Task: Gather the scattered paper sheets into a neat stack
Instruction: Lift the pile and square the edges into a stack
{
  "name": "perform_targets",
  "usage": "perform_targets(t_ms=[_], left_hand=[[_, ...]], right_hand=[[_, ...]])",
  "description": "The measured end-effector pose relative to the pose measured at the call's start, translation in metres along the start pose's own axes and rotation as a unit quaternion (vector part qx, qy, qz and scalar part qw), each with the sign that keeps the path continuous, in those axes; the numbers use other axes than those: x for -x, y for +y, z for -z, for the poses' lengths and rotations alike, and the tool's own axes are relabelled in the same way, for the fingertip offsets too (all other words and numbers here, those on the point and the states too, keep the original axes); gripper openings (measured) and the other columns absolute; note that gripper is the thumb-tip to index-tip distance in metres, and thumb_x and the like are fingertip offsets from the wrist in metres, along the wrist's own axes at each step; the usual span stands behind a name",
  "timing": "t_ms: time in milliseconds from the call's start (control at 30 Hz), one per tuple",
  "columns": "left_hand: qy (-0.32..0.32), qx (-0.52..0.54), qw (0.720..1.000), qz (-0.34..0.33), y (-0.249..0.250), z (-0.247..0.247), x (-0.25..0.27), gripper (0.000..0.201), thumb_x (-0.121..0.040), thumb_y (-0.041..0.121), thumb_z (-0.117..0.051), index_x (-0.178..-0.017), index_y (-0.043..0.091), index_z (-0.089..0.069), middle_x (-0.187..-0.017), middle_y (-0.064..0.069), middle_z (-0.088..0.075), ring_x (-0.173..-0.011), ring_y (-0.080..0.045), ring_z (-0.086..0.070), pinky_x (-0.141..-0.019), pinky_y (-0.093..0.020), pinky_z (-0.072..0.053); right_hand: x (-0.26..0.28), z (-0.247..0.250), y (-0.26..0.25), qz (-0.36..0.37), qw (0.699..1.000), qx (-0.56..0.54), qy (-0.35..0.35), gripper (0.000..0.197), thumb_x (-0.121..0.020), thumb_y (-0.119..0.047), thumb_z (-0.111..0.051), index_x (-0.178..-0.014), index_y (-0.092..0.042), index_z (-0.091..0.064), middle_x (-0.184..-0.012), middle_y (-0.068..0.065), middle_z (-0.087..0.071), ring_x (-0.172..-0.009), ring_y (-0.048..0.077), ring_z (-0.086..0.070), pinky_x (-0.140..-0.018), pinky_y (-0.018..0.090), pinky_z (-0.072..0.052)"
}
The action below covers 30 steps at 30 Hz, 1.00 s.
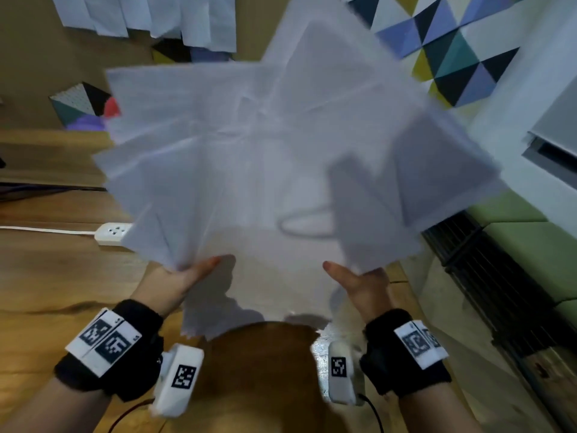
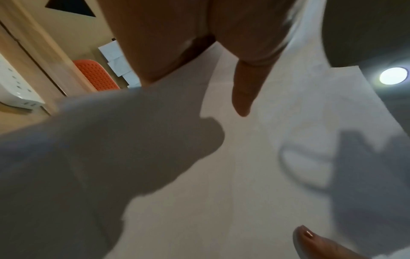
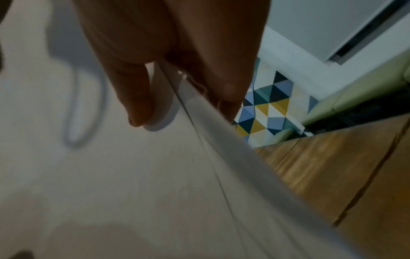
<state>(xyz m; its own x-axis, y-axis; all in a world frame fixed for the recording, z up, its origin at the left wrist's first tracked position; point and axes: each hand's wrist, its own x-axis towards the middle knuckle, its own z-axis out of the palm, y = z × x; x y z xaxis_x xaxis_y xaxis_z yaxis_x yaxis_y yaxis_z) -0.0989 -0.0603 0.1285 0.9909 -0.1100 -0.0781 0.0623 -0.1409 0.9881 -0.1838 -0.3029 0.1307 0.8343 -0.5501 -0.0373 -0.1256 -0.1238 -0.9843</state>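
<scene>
A loose fan of white paper sheets [image 1: 265, 145] is lifted in front of me above the wooden table [image 1: 46, 276], its corners sticking out unevenly. My left hand [image 1: 184, 276] pinches the sheets at their lower left edge, thumb on top. My right hand [image 1: 359, 282] pinches the lower right edge. In the left wrist view the thumb [image 2: 244, 87] lies on the paper sheets [image 2: 221, 175]. In the right wrist view the thumb [image 3: 137, 98] presses the paper sheets [image 3: 133, 175] from above, with the fingers [image 3: 228, 91] below the edge. More white sheets [image 1: 150, 17] lie at the far side.
A white power strip [image 1: 112, 232] with its cable lies on the table to the left. A patterned rug [image 1: 452, 48] covers the floor beyond, and a green seat [image 1: 530, 242] stands at right. An orange object [image 2: 95, 75] shows in the left wrist view.
</scene>
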Motion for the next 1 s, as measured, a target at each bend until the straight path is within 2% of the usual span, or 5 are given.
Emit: perform_targets(t_ms=[167,333,633,833,1000], left_hand=[[0.028,0.003,0.999,0.017,-0.013,0.001,-0.005,0.003,-0.079,0.007,-0.067,-0.081,0.009,-0.066,-0.065,0.014,-0.069,-0.067,0.007,-0.063,-0.072,-0.013,-0.046],[0.027,0.043,0.999,0.001,-0.024,0.002,-0.005,0.011,-0.079,-0.005,-0.062,-0.084,0.005,-0.064,-0.053,0.019,-0.067,-0.056,0.015,-0.060,-0.055,0.000,-0.044],[-0.063,-0.055,0.996,-0.028,-0.013,0.009,-0.010,0.020,-0.075,0.017,-0.073,-0.093,0.016,-0.065,-0.095,0.016,-0.065,-0.067,0.019,-0.058,-0.058,0.006,-0.038],[-0.006,-0.055,0.998,-0.023,-0.018,0.001,-0.016,0.008,-0.080,0.006,-0.066,-0.078,0.013,-0.063,-0.074,0.006,-0.067,-0.072,0.003,-0.061,-0.074,-0.015,-0.042],[0.059,-0.006,0.998,-0.004,-0.016,-0.001,-0.011,0.035,-0.084,0.023,-0.063,-0.115,0.006,-0.062,-0.114,-0.005,-0.059,-0.114,-0.020,-0.052,-0.091,-0.022,-0.034]], right_hand=[[0.007,0.000,-0.002,-0.084,0.992,0.074,-0.059,0.019,-0.082,-0.026,-0.067,-0.068,-0.015,-0.059,-0.074,-0.004,-0.062,-0.078,0.019,-0.061,-0.079,0.029,-0.042],[0.002,-0.002,0.022,-0.116,0.992,0.020,-0.054,0.046,-0.061,-0.030,-0.083,-0.097,-0.006,-0.067,-0.093,0.006,-0.071,-0.087,0.018,-0.069,-0.092,0.041,-0.052],[0.003,-0.003,0.014,-0.066,0.996,0.037,-0.053,0.012,-0.084,-0.019,-0.066,-0.074,-0.012,-0.066,-0.071,-0.005,-0.063,-0.071,0.010,-0.059,-0.063,0.016,-0.046],[-0.001,-0.013,0.033,-0.063,0.997,0.033,-0.006,0.057,-0.084,-0.027,-0.063,-0.029,-0.021,-0.053,-0.030,-0.009,-0.041,-0.034,0.000,-0.039,-0.055,0.025,-0.032],[-0.001,-0.020,0.030,-0.053,0.998,-0.020,0.021,0.031,-0.083,-0.039,-0.060,-0.071,-0.012,-0.068,-0.070,0.001,-0.060,-0.071,0.009,-0.058,-0.056,0.023,-0.049]])
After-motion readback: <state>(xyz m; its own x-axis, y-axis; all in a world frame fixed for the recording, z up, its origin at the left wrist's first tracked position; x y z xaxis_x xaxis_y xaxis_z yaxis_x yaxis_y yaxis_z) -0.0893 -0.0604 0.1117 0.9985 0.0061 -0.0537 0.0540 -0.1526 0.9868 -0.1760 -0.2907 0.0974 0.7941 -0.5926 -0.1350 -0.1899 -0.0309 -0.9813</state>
